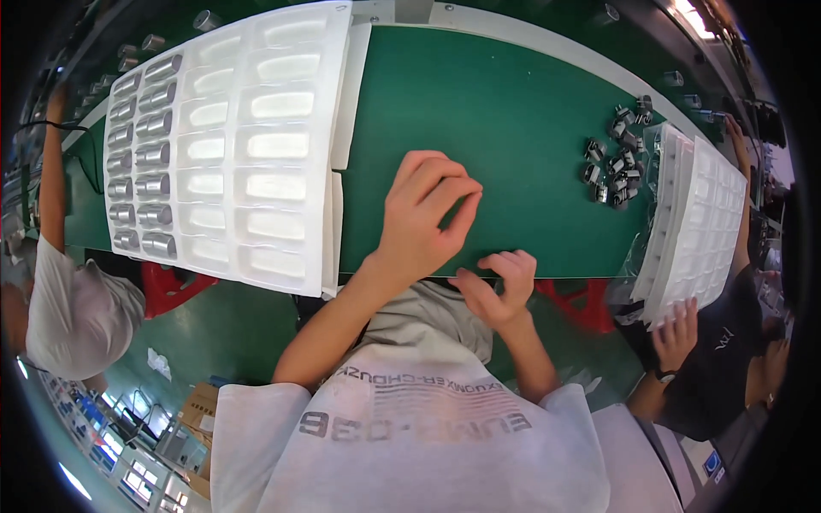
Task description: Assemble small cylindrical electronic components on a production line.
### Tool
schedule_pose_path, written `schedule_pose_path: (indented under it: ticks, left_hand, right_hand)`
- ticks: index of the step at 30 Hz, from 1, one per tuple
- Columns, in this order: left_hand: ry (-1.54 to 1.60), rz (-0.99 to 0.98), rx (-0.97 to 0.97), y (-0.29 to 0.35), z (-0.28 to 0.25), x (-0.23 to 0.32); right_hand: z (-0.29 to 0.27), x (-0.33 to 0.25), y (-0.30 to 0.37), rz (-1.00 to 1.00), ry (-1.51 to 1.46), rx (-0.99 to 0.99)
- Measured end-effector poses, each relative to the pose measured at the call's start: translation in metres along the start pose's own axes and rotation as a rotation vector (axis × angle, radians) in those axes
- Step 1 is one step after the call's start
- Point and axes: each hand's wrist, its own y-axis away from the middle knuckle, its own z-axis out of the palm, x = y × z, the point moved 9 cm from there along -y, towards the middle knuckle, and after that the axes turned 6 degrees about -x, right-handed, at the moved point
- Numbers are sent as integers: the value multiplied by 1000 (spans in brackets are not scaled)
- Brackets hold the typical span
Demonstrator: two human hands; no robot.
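Above the green tabletop (410, 111), my left hand (423, 214) is bent at the wrist, its thumb and fingertips drawn together with nothing visible between them. My right hand (503, 286) hovers at the near table edge, fingers curled and thumb held apart, holding nothing I can see. To the left of my hands lies a white molded tray (278, 184) with rows of pockets. Silver metal cylinders (154, 154) fill its two leftmost columns, while the columns nearer me hold none. A loose cluster of small black-and-silver parts (617, 162) sits at the right.
More white trays (697, 222), stacked and partly in clear plastic, stand at the right, with a co-worker's hand (676, 333) on their near edge. Another person's arm (53, 171) reaches in at far left. Red stools (171, 286) show below the table. Loose cylinders (205, 20) lie beyond the tray.
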Motion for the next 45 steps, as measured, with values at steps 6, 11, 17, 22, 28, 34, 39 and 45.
schedule_pose_path:
  ticks: [6,11,17,22,28,34,39,45]
  left_hand:
    - [84,-157,26,-4,-5,-17]
    - [67,-133,9,0,-4,-17]
    - [48,-90,22,-3,1,-20]
    - [77,-76,57,-4,-4,-31]
    - [31,-116,36,-4,-4,-20]
    - [-17,-59,54,0,-6,-11]
    - [-52,-53,7,0,-3,-21]
    - [-93,224,-26,32,2,44]
  right_hand:
    - [-16,25,4,259,-310,172]
    - [-12,18,1,241,-267,170]
    - [-15,25,1,211,-309,222]
    - [-17,28,-4,202,-408,274]
    - [-18,65,12,332,-785,280]
    - [-12,78,19,298,-1204,271]
    - [-7,86,8,314,-1298,191]
    - [-57,91,29,286,-881,274]
